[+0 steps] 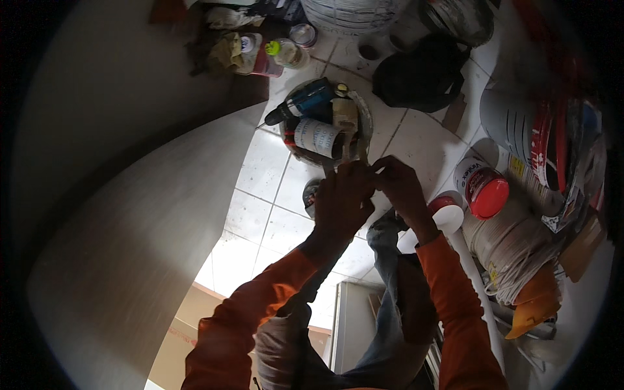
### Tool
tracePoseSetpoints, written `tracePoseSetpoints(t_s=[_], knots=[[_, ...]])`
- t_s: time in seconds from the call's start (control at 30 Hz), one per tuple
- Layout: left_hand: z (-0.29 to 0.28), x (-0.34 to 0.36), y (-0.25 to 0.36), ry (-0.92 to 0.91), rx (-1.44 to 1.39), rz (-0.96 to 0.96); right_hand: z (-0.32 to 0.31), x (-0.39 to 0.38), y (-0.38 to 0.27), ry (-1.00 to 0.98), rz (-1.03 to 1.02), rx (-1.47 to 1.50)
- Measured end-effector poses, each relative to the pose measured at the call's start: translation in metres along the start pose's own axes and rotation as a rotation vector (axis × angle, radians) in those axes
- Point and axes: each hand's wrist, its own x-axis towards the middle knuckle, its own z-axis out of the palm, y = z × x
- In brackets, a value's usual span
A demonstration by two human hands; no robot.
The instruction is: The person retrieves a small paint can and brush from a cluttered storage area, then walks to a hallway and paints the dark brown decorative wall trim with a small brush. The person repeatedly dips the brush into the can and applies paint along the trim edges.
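The left hand (346, 192) and right hand (402, 192) nearly meet on the near side of the round tub (368, 123), fingers bent, their grip too dark to tell, a blue drill (309, 99) inside the tub, a black bundle (419, 73) right of it.

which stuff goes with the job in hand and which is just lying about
Probably the job, by nearness to the left grip and right grip: round container; blue drill; printed cylinder. Anything held is too dark to tell.

Apparently just lying about: black bundle; red-and-white tub; coiled pale cord; bottle with yellow-green cap.
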Motion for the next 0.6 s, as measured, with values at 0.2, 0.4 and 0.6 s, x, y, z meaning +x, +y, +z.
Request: tracePoseSetpoints(t_s=[0.2,0.4,0.6], knots=[[0.029,-0.020,-0.012,-0.032,0.133,0.069,-0.045,0.011,0.008,-0.167,0.047,0.275],[0.008,-0.011,-0.006,-0.383,0.061,0.338,-0.110,0.071,0.050,0.009,-0.092,0.273],[-0.006,0.006,0.008,-0.569,0.151,0.744,-0.125,0.144,0.120,0.040,0.012,-0.096]])
